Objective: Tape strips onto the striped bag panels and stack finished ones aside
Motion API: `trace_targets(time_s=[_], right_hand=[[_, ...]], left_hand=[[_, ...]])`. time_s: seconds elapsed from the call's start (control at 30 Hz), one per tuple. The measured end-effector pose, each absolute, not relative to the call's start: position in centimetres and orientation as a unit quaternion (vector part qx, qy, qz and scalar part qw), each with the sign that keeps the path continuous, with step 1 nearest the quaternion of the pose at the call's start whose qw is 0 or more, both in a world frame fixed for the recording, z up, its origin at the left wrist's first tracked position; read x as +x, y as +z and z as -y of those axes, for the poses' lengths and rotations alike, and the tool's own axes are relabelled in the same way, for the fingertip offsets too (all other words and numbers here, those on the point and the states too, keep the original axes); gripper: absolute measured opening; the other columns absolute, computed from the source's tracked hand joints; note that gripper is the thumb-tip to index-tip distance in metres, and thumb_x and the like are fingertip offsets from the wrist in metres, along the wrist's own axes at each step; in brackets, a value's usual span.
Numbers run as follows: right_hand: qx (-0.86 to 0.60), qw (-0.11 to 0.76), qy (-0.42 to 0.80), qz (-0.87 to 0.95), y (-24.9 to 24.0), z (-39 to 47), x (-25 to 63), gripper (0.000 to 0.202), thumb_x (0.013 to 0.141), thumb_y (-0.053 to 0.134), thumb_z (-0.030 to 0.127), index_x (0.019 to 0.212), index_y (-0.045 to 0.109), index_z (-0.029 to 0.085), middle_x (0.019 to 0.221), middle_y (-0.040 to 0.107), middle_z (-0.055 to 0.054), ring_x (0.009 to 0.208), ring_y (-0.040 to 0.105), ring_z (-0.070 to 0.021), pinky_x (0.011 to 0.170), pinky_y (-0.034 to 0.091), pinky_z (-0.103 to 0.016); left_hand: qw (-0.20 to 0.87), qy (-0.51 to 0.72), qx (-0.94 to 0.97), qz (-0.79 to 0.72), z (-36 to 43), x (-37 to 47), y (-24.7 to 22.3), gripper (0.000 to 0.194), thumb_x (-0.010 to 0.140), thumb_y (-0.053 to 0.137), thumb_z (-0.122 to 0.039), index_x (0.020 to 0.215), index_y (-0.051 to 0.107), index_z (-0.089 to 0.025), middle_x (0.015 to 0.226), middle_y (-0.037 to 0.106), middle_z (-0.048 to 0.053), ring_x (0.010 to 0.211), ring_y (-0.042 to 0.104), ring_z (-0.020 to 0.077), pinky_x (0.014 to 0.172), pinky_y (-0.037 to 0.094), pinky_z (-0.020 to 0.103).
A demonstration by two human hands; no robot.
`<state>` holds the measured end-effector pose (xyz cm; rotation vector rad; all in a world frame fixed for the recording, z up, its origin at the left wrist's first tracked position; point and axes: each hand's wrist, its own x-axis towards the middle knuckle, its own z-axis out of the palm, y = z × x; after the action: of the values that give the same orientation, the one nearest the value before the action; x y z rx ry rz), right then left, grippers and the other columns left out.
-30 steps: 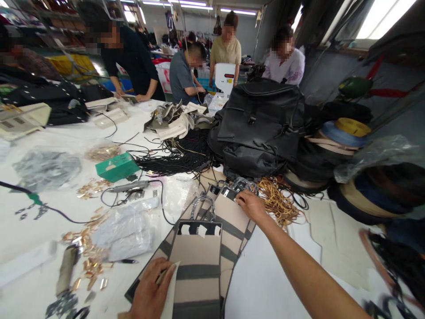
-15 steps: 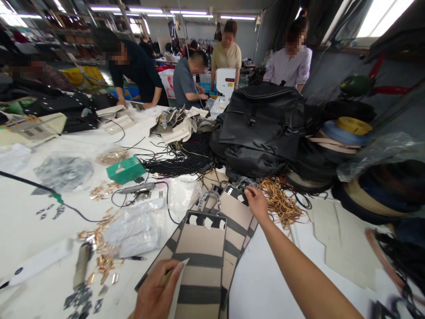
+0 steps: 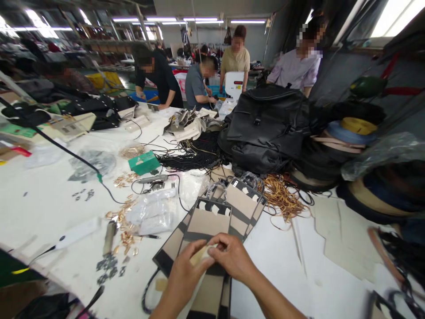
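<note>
Both hands meet at the near edge of the tabletop (image 3: pixel 49 199), just above the nearest of a fanned stack of tan-and-black bag panels (image 3: pixel 212 221). The left hand (image 3: pixel 182 277) and the right hand (image 3: pixel 232 257) close their fingertips from either side on a small pale piece (image 3: pixel 201 255) — a strip of light material, too small to make out further. Thumbs and forefingers of both hands are pinched together on it, and it sits directly over the top panel's dark band.

The panels lie overlapping, running from the near edge toward the middle of the tabletop, each with a row of black-and-white tabs along its far end. Clear looped handles (image 3: pixel 252 179) show at the far end of the stack. Just beside them to the right lies a tangle of tan cord (image 3: pixel 282 197).

Left of the panels sit a crumpled clear plastic bag (image 3: pixel 154 212), scattered gold metal fittings (image 3: pixel 124 232) and a green box (image 3: pixel 144 162). A heap of black cords (image 3: pixel 192 155) lies beyond the panels, touching a large black backpack (image 3: pixel 265 128) — this stands near the middle right of the tabletop. Rolls of strapping (image 3: pixel 348 130) pile up toward the right edge.

At the far edge several other people stand or lean over the tabletop, well apart from the two hands.
</note>
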<state>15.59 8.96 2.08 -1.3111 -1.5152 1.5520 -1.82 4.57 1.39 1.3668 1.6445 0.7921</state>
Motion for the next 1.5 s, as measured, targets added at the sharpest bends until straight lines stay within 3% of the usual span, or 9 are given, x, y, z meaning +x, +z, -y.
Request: trace_targets(time_s=[0.07, 0.13, 0.27, 0.4, 0.67, 0.8, 0.9, 1.13, 1.5], right_hand=[[-0.494, 0.293, 0.581, 0.577, 2.3, -9.1, 16.1, 0.011, 0.078, 0.068, 0.018, 0.084, 0.076, 0.020, 0.064, 0.062, 0.004, 0.058, 0.052, -0.0115, 0.056, 0.039, -0.022], [-0.486, 0.289, 0.550, 0.615, 2.7, -9.0, 16.7, 0.011, 0.079, 0.066, 0.018, 0.083, 0.076, 0.022, 0.070, 0.067, 0.003, 0.062, 0.057, -0.0123, 0.060, 0.041, -0.023], [-0.463, 0.266, 0.381, 0.755, 3.8, -9.1, 17.5, 0.010, 0.081, 0.068, 0.017, 0.084, 0.073, 0.025, 0.086, 0.071, 0.001, 0.081, 0.064, -0.0162, 0.076, 0.044, -0.027], [-0.444, 0.201, 0.255, 0.835, 4.2, -9.7, 17.7, 0.009, 0.083, 0.070, 0.024, 0.091, 0.070, 0.026, 0.090, 0.071, -0.001, 0.087, 0.063, -0.0197, 0.080, 0.040, -0.032], [-0.399, 0.144, 0.216, 0.879, 2.9, -11.2, 17.0, 0.008, 0.081, 0.062, 0.019, 0.074, 0.063, 0.022, 0.075, 0.068, -0.001, 0.073, 0.061, -0.0166, 0.073, 0.035, -0.031], [-0.441, 0.229, 0.295, 0.816, 0.5, -13.4, 17.9, 0.011, 0.079, 0.062, 0.018, 0.069, 0.065, 0.021, 0.072, 0.068, -0.001, 0.071, 0.060, -0.0166, 0.075, 0.038, -0.030], [-0.536, 0.337, 0.384, 0.671, -1.6, -16.9, 20.0, 0.012, 0.080, 0.065, 0.028, 0.070, 0.069, 0.022, 0.074, 0.070, -0.002, 0.073, 0.062, -0.0181, 0.075, 0.043, -0.029], [-0.649, 0.451, 0.375, 0.484, -5.4, -26.1, 22.3, 0.042, 0.085, 0.057, 0.053, 0.092, 0.075, 0.015, 0.086, 0.076, -0.007, 0.076, 0.066, -0.0219, 0.069, 0.050, -0.030], [-0.718, 0.417, 0.307, 0.464, -7.6, -29.8, 20.8, 0.031, 0.077, 0.063, 0.050, 0.082, 0.077, 0.023, 0.079, 0.076, -0.003, 0.075, 0.067, -0.0231, 0.070, 0.047, -0.031]], left_hand=[[0.370, 0.302, 0.608, -0.634, -4.3, -2.0, 1.3, 0.040, 0.080, 0.069, -0.033, 0.120, 0.068, -0.027, 0.119, 0.074, 0.004, 0.111, 0.067, 0.0241, 0.100, 0.049, 0.034], [0.356, 0.281, 0.647, -0.613, -4.2, -2.0, 1.5, 0.037, 0.085, 0.064, -0.031, 0.122, 0.067, -0.030, 0.120, 0.074, 0.002, 0.111, 0.068, 0.0222, 0.101, 0.049, 0.032], [0.352, 0.241, 0.660, -0.619, -4.6, -1.2, 2.5, 0.017, 0.091, 0.057, -0.032, 0.100, 0.071, -0.029, 0.095, 0.077, -0.001, 0.088, 0.071, 0.0188, 0.080, 0.051, 0.027], [0.291, 0.204, 0.674, -0.647, -5.3, -0.7, 2.6, 0.021, 0.091, 0.057, -0.035, 0.075, 0.066, -0.025, 0.072, 0.072, -0.002, 0.070, 0.068, 0.0180, 0.065, 0.044, 0.026], [0.195, 0.201, 0.741, -0.611, -6.0, -1.1, 0.3, 0.022, 0.096, 0.051, -0.028, 0.076, 0.059, -0.024, 0.076, 0.066, 0.001, 0.075, 0.065, 0.0190, 0.068, 0.043, 0.029], [0.203, 0.259, 0.735, -0.593, -6.3, -0.7, 0.0, 0.021, 0.098, 0.048, -0.027, 0.083, 0.062, -0.024, 0.095, 0.065, 0.005, 0.086, 0.065, 0.0188, 0.076, 0.047, 0.028], [0.268, 0.283, 0.701, -0.597, -6.3, -0.5, -0.6, 0.022, 0.098, 0.050, -0.032, 0.081, 0.061, -0.023, 0.091, 0.063, 0.004, 0.081, 0.064, 0.0175, 0.073, 0.048, 0.026], [0.389, 0.305, 0.603, -0.626, -6.0, -1.4, -4.5, 0.031, 0.094, 0.057, -0.043, 0.070, 0.060, -0.022, 0.089, 0.062, 0.003, 0.084, 0.065, 0.0181, 0.077, 0.051, 0.026], [0.418, 0.278, 0.576, -0.645, -6.4, -1.7, -5.4, 0.029, 0.091, 0.058, -0.043, 0.070, 0.062, -0.023, 0.096, 0.064, 0.005, 0.094, 0.066, 0.0215, 0.085, 0.052, 0.030]])
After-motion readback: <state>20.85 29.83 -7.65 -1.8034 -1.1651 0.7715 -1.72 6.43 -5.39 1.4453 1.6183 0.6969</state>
